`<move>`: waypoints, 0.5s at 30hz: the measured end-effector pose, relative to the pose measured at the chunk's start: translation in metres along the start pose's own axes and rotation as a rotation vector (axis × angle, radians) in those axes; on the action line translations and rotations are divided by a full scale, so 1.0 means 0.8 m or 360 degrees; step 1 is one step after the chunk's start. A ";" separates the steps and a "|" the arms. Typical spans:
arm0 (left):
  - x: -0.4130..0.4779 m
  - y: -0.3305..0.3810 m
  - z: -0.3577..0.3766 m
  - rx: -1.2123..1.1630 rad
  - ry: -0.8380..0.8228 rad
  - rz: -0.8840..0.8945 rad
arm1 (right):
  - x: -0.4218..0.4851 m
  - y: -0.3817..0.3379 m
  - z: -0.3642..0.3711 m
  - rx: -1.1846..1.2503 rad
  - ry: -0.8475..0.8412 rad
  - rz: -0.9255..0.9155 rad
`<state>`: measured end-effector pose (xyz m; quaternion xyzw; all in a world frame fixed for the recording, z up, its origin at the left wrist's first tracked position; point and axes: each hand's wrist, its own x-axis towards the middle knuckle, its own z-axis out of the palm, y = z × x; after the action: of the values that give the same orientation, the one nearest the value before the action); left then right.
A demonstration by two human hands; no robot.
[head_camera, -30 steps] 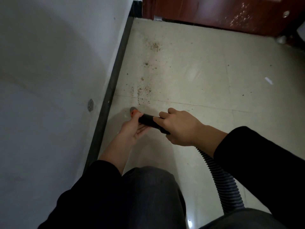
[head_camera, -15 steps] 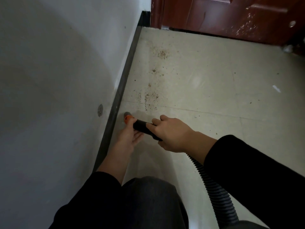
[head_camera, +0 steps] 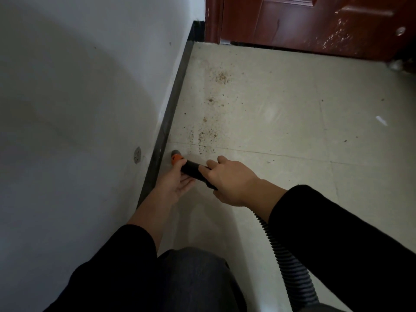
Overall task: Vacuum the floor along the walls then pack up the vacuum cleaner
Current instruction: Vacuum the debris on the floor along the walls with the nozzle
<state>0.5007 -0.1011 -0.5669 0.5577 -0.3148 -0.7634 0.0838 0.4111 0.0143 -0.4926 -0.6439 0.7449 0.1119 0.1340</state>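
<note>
Your right hand (head_camera: 231, 181) is wrapped over the top of the black plastic nozzle tube (head_camera: 193, 171), fingers curled round it, knuckles up. Your left hand (head_camera: 177, 183) sits under the front of the same tube, palm up, fingers beneath and thumb laid over the top next to the orange collar (head_camera: 176, 157), so both hands have a grip on it. Beyond the collar, the small grey tip (head_camera: 175, 152) is down at the pale beige tiled floor (head_camera: 281, 97), just beside the dark skirting board (head_camera: 171, 113) that runs along the foot of the white painted wall (head_camera: 78, 97). You cannot tell whether the tip actually touches the tile.

The ribbed grey hose (head_camera: 286, 255) leaves the back of the tube beneath your right wrist and curves down toward the bottom edge of the view, partly hidden by your black right sleeve (head_camera: 337, 244).

Just ahead of the tip, past a tile joint, lies a scatter of brown crumbs (head_camera: 204, 136). A second, lighter brown patch (head_camera: 221, 77) lies farther along, nearer the reddish-brown panelled door (head_camera: 315, 21) at the end of the floor. A small white scrap (head_camera: 381, 120) lies well off to the right.

Low on the wall, near the tip, is a small round grey fitting (head_camera: 137, 155). Your grey trouser knee (head_camera: 191, 278) fills the bottom centre.
</note>
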 end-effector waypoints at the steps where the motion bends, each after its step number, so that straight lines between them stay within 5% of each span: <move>1: 0.001 -0.002 0.003 0.0011 -0.0016 -0.0013 | -0.003 0.001 0.001 -0.0005 -0.0004 0.0012; 15: 0.012 -0.028 0.043 0.0079 -0.0103 -0.0015 | -0.043 0.028 0.010 -0.0034 -0.0051 0.0135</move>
<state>0.4710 -0.0747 -0.5816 0.5360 -0.3336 -0.7735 0.0561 0.3938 0.0519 -0.4884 -0.6113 0.7681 0.1358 0.1340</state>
